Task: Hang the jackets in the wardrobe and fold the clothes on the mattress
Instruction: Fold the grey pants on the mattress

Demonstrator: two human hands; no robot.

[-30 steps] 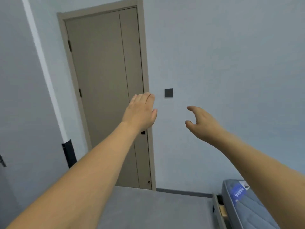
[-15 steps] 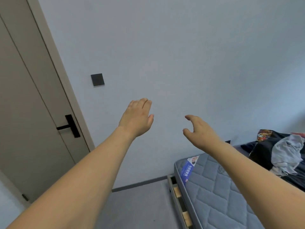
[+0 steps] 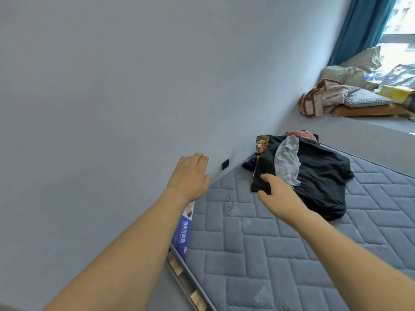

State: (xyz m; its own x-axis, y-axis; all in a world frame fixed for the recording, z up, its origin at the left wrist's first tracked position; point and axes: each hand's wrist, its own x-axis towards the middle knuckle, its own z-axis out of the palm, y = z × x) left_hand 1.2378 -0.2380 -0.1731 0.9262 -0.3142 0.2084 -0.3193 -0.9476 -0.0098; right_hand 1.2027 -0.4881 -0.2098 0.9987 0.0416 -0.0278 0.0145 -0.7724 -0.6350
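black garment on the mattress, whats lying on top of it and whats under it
A crumpled grey garment lies on top of the black garment. A patterned cloth and something pink stick out behind; what lies beneath is covered.

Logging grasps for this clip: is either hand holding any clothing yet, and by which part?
Nothing is held. The left hand and right hand are both open, short of the clothes pile.

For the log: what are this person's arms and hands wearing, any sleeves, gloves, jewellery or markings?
Both forearms are bare along all that shows, with no sleeve edge in view. The left hand and right hand wear no gloves. No watch, bracelet or ring shows on the visible sides, and no tattoos or other markings. Anything above the elbows lies outside the picture.
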